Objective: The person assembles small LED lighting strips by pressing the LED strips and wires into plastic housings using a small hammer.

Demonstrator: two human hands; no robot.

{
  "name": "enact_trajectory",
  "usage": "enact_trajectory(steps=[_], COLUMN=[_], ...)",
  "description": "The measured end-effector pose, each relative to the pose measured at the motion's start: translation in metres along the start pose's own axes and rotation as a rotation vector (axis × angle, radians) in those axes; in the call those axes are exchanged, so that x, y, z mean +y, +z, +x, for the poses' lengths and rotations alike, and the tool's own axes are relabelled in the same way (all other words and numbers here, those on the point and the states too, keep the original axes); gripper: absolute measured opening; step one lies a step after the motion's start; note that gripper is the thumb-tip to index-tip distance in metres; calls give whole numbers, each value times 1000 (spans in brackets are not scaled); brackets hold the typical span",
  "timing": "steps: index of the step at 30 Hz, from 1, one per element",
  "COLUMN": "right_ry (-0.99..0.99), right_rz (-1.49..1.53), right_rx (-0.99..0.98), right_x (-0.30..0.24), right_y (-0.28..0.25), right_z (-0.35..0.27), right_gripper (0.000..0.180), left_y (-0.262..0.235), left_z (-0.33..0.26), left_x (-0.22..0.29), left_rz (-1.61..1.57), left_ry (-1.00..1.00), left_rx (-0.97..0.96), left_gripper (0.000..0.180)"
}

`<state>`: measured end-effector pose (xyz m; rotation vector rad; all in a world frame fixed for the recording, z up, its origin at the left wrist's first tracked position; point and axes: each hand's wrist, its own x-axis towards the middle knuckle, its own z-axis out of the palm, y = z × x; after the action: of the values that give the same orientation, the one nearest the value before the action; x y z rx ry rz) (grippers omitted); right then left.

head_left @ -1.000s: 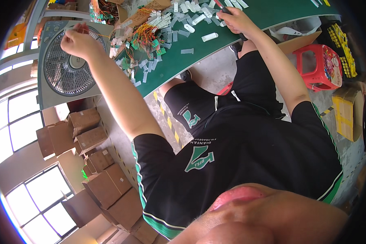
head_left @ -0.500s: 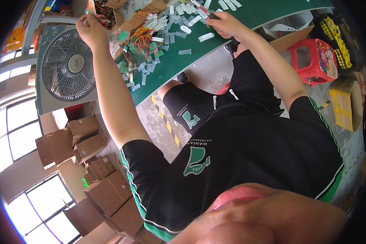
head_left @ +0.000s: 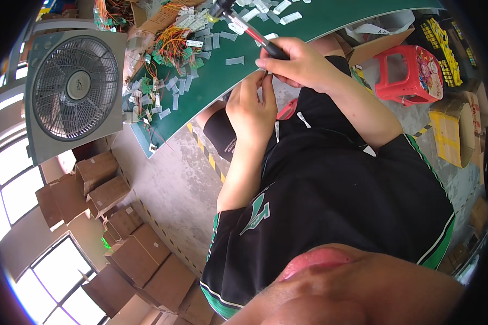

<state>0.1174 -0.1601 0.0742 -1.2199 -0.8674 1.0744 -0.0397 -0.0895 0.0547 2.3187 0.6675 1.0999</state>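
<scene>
My right hand [head_left: 301,65] is closed around the black grip of a small hammer [head_left: 255,36], whose shaft is red and silver. The dark hammer head points up and left over the table, with a yellowish face at one end. Just below, my left hand [head_left: 249,111] is raised at the table's front edge, its fingertips pinched close to my right fingers. What the left fingers hold, if anything, is too small or hidden to make out. Beyond them on the green table [head_left: 320,19] lie several clear plastic sleeves [head_left: 235,60] and white strip-shaped pieces [head_left: 290,18].
Orange wires with green circuit boards [head_left: 173,49] are heaped at the table's left, beside an opened carton [head_left: 162,21]. A box fan [head_left: 77,86] stands left of the table. Cardboard boxes [head_left: 141,254] line the lower left. A red stool [head_left: 409,76] is at the right.
My left hand has come from the wire heap at the far left to beside my right hand, near my body. The right hand has moved down and toward me, still with the hammer.
</scene>
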Motion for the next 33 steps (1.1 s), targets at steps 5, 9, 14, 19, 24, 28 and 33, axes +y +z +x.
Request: enact_trajectory(steps=[5,9,14,19,24,28,33], right_ry=[118,88,40,21,-7,12,74], right_rz=[-10,-47,-124,-232,-360,-403,-398], right_rx=[25,33,29,40,67,109,102], right_x=[12,2,1,8,18,24,26], right_y=[-11,-20,-30,-33,-31,-32,-35], right_z=[-15,-20,-19,-16,-9,-4,8], right_gripper=[15,18,18,18,18,18,20], left_y=[3,-5,-8,-5,-5,-1,0], left_z=[-19,-15,-2,17,38,46,61], left_x=[-3,-8,-19,-20,-28,-33,-37], left_rz=[-385,-723,-349,-288,57,164,250], left_ry=[-254,-541,-311,-320,-189,-61,-18], left_rx=[-159,-290,-328,-310,-388,-388,-488], left_gripper=[13,11,8,11,17,19,22])
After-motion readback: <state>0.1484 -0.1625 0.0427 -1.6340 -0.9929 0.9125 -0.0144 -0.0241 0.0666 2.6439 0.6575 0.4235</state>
